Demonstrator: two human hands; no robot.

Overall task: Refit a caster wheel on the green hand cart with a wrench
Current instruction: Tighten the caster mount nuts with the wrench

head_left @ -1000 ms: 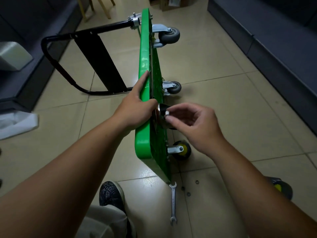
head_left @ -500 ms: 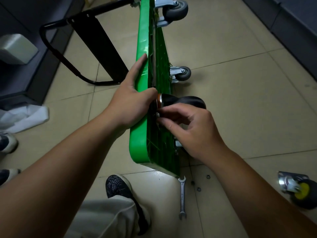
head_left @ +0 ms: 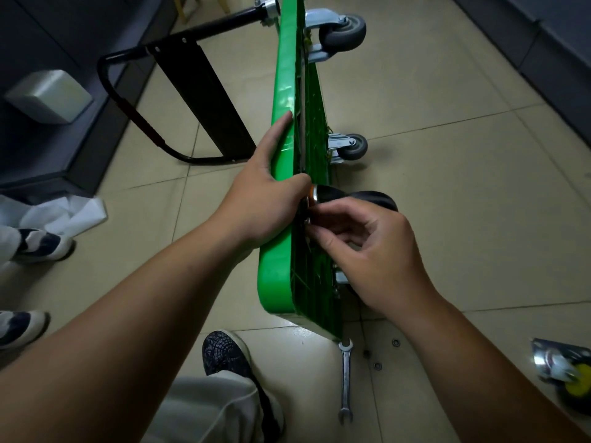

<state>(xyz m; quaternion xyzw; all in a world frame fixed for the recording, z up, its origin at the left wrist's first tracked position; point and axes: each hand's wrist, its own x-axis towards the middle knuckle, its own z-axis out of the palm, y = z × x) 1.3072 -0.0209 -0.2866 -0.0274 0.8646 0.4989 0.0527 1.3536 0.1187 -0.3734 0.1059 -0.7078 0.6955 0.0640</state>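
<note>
The green hand cart (head_left: 284, 100) stands on its long edge on the tiled floor, underside facing right. My left hand (head_left: 265, 199) grips its upper edge. My right hand (head_left: 367, 247) pinches a small silver part against the underside, just below a black tool handle (head_left: 355, 199) with a silver and orange collar that sticks out of the deck. Two grey casters (head_left: 343, 28) (head_left: 351, 148) are mounted further along. A loose caster (head_left: 566, 375) with a yellow hub lies at the right edge. The wrench (head_left: 345, 382) lies on the floor below the cart's near corner.
Small washers or nuts (head_left: 378, 366) are scattered beside the wrench. The cart's black folding handle (head_left: 204, 91) rests on the floor at left. My shoe (head_left: 227, 353) is under the cart's near end; another person's shoes (head_left: 38, 244) and white wrapping (head_left: 64, 215) are at left. Dark furniture lines both sides.
My right hand has dropped from the tool's collar to pinch at the underside below it. The view has tipped down, bringing the loose caster into sight. My left hand keeps its grip.
</note>
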